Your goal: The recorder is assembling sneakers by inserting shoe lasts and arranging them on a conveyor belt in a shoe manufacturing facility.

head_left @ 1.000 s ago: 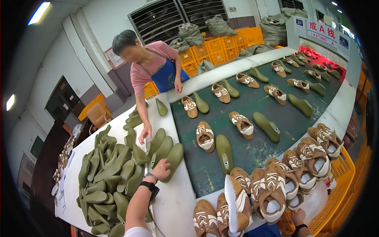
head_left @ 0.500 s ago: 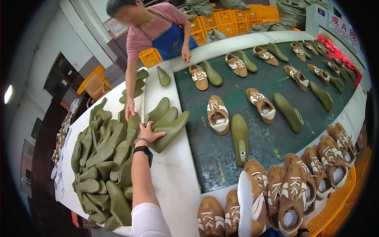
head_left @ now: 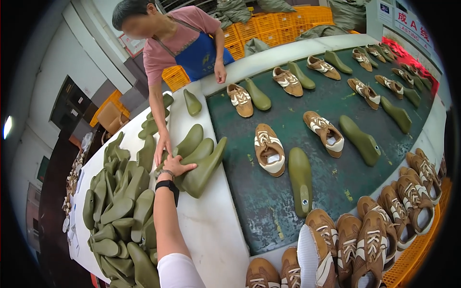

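Note:
My left hand (head_left: 176,166) reaches in from the lower edge, a dark watch and a bracelet on its wrist. Its fingers bend over the near ends of several green shoe lasts (head_left: 206,168) grouped on the white tabletop, thumb stretched to the right across them. Right against it is a co-worker's hand (head_left: 163,146), touching the same group; how its fingers meet the lasts is partly hidden. A large heap of green lasts (head_left: 117,209) lies left of my forearm. My right hand does not show.
On the dark green surface (head_left: 249,211) to the right, brown-and-white sneakers (head_left: 270,150) alternate with lasts (head_left: 301,180). More sneakers (head_left: 372,235) crowd the near right, beside an orange crate (head_left: 413,259). Across the table stands a co-worker in a blue apron (head_left: 194,55).
The co-worker's hand has come closer to mine, over the grouped lasts. My left hand has shifted slightly down and left in the picture. The sneakers and lasts at the right appear lower.

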Tool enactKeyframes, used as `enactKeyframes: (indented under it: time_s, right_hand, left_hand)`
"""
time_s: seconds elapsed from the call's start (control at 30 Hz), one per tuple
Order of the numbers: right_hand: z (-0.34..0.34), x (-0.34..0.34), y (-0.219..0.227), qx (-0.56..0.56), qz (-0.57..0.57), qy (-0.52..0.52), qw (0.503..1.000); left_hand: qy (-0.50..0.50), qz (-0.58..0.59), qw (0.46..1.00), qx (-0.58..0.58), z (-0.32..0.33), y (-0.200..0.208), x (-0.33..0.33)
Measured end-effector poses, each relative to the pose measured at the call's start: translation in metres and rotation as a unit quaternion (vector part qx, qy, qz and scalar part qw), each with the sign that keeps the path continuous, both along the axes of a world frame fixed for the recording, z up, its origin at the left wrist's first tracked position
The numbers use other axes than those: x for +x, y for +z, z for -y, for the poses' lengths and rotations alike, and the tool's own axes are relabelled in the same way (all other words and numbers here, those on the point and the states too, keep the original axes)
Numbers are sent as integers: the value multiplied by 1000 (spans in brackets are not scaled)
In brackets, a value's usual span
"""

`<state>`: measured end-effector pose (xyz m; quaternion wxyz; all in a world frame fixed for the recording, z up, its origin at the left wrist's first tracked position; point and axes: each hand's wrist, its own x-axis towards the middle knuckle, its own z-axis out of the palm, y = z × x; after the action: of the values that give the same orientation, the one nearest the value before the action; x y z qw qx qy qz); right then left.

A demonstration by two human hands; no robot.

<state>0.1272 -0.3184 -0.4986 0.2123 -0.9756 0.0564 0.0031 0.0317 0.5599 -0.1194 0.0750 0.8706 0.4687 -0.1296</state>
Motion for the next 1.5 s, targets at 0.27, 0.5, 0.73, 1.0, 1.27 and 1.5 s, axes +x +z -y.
enactKeyframes:
  time_s: [0.27,0.5,0.73,1.0,1.27,1.5]
  right_hand:
    - [20,1,-10,-48,-28,37,998]
    - [143,-78,42,-126,-99,73,984]
    - [18,-70,145,-87,-113,21,990]
    - [9,-71,168,-87,-155,4,984]
    - [6,-77,167,-69,-97,40,992]
    - [11,-71,168,-122,-174,35,977]
  left_hand:
    - [-50,47,995,75,40,-28,-33]
    - [-50,186,973,124,139,-39,-110]
    - [16,106,983,146,269,-22,-209]
    - [-245,39,933,261,274,27,-136]
    - [-90,224,967,-84,238,-66,111]
    - [-79,205,975,-14,249,-86,55]
